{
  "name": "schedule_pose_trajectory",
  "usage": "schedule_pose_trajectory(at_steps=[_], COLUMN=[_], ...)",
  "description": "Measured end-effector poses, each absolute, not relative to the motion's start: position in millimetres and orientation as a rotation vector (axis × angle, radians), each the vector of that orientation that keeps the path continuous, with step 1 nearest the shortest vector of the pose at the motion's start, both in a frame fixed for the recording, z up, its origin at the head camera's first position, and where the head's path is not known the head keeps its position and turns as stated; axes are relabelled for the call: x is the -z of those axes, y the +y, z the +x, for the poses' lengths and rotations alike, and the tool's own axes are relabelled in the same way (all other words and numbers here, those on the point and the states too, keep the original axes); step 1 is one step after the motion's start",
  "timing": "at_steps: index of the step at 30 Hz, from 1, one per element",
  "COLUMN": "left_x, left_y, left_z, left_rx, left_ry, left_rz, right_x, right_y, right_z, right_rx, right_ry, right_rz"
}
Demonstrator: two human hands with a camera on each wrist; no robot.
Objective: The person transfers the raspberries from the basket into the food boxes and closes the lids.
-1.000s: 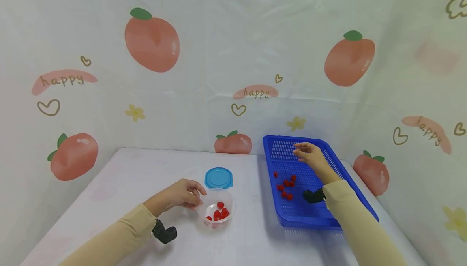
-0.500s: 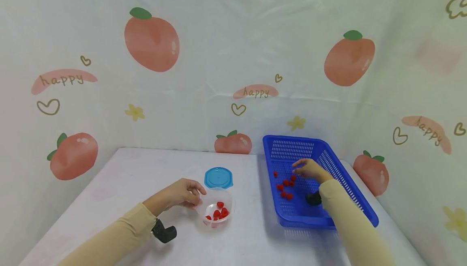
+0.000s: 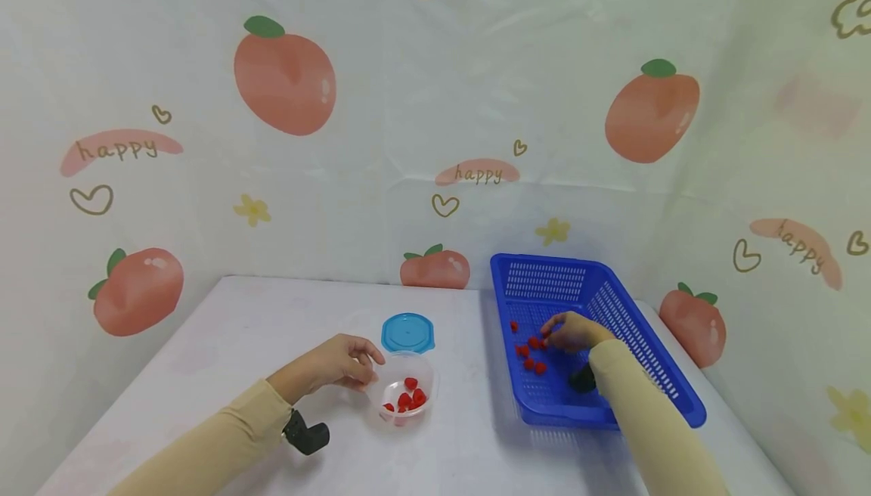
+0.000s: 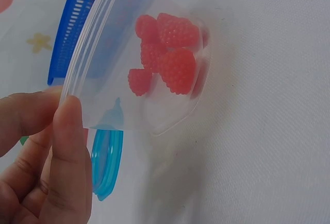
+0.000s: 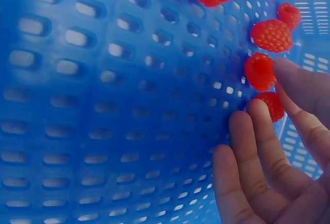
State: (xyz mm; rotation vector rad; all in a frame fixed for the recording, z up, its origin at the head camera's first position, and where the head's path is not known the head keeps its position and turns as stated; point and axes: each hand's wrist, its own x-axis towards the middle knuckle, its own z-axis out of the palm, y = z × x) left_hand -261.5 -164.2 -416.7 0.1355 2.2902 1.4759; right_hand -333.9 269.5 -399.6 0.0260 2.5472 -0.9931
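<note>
Several berries [image 3: 534, 342] lie in the basket [image 3: 565, 414] by the right hand [image 3: 571, 332] in the head view; the left hand [image 3: 343, 360] is at the tub [image 3: 411, 364]. Left wrist: it pinches the rim [image 4: 87, 38], best kept steady. Right wrist: fingers [image 5: 270, 147] half open, seemingly holding nothing; a light pinch should suit.

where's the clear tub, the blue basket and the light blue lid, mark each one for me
clear tub [image 4: 111, 74]: left wrist view, on its bare side wall
blue basket [image 3: 574, 415]: head view, on its near rim
light blue lid [image 3: 408, 332]: head view, on the middle of its top
</note>
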Motion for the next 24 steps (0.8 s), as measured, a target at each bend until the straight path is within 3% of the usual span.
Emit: schedule_pose_trajectory(at_steps=[24], left_x=[416.1], left_y=[-162.5], left_z=[-260.5], left_rx=[-1.473], left_ry=[2.296], left_rz=[0.128], right_x=[406.1], right_y=[265.7], right_z=[-334.4], right_rx=[0.887], right_ry=[2.6], right_rz=[0.029])
